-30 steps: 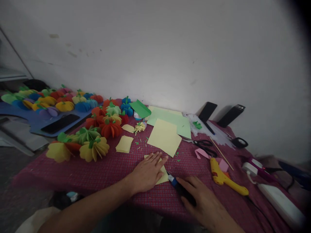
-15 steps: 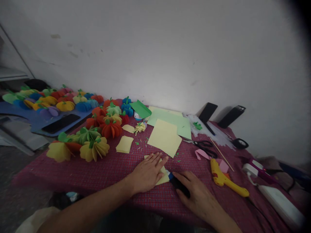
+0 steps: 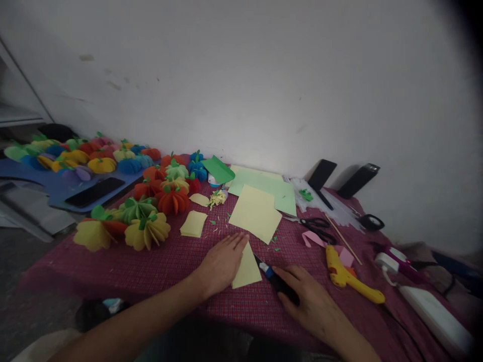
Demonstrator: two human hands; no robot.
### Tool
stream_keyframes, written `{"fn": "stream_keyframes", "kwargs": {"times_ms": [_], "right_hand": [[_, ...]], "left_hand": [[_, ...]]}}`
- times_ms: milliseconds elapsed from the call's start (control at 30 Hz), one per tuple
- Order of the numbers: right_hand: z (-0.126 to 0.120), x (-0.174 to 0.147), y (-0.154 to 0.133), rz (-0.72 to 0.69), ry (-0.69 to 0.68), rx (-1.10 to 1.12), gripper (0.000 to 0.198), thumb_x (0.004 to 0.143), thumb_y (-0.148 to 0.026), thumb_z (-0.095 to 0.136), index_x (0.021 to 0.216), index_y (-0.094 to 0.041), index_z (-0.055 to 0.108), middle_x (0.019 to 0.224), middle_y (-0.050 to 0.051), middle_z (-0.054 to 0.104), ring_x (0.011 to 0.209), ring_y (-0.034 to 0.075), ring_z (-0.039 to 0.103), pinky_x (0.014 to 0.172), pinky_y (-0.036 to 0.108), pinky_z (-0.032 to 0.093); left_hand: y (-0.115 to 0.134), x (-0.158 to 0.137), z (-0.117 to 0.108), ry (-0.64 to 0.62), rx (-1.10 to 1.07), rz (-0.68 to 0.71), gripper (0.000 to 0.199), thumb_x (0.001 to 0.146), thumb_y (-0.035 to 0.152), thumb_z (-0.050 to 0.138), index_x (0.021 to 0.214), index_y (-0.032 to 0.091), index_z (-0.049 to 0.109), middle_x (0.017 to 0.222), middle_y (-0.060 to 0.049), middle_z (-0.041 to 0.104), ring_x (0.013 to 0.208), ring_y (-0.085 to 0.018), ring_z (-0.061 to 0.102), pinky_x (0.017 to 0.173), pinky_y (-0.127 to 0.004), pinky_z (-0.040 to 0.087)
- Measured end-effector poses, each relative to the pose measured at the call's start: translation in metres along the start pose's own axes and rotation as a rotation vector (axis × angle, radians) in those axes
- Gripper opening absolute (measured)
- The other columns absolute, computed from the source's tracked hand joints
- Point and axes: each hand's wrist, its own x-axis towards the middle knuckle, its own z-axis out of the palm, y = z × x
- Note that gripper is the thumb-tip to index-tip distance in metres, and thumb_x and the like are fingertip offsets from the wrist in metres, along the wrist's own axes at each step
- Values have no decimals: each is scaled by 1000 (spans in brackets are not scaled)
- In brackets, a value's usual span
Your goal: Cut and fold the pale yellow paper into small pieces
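Pale wall (image 3: 241,90) fills the background of my feed, and below it a dark red checked cloth (image 3: 169,266) covers the work surface. As far as I can judge, plenty is already done: ruffled paper pumpkins (image 3: 173,201) crowd the left side, and more sit on the blue table (image 3: 85,187) beyond. Among the pale yellow paper, a neat stack of small pieces (image 3: 193,224) looks already cut, while the large yellow sheet (image 3: 252,211) and the pale green sheet (image 3: 286,193) under it look like stock yet to be trimmed. Nearest me, the yellow piece in hand (image 3: 247,269) lies flat by the front edge of the cloth, and I read it as partway through being cut. I see the left hand (image 3: 222,264) laid flat across its left part, fingers extended and close together, gripping nothing. The right hand (image 3: 307,294) has its fingers wrapped round a black and blue cutter knife (image 3: 281,285), the blade at the piece's right edge; whether it touches, I cannot tell. For containers, I find only a small white tub-like object (image 3: 213,180) half covered by folded green paper (image 3: 219,169); its contents are hidden from me. Yellow shreds (image 3: 217,198) are heaped just in front of it
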Motion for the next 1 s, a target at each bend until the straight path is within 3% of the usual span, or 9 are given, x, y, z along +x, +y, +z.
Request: {"fn": "stream_keyframes", "kwargs": {"times_ms": [200, 600, 1000], "right_hand": [[0, 1, -1, -9, 13, -1, 45, 72, -15, 46, 116, -22, 45, 102, 7, 51, 91, 18, 49, 81, 34, 41], [6, 18, -8, -21, 25, -18, 45, 71, -17, 47, 116, -20, 45, 97, 8, 51, 88, 18, 50, 77, 33, 43], [8, 13, 1, 4, 65, -16, 41, 74, -19, 45, 115, -20, 46, 99, 9, 51, 90, 19, 50, 79, 34, 43]], "left_hand": [[-5, -6, 12, -29, 19, 6, 53, 80, 13, 29, 131, 15, 15, 134, -6, 28, 122, -16, 25, 99, -28, 19], [-6, -4, 17, -72, 58, 22, 51, 80, 15, 27, 130, 14, 17, 135, -6, 25, 124, -14, 20, 101, -29, 15], [-4, -5, 9, -105, 48, 20, 51, 80, 15, 28, 130, 14, 17, 136, -6, 23, 124, -15, 19, 101, -30, 15]]}}
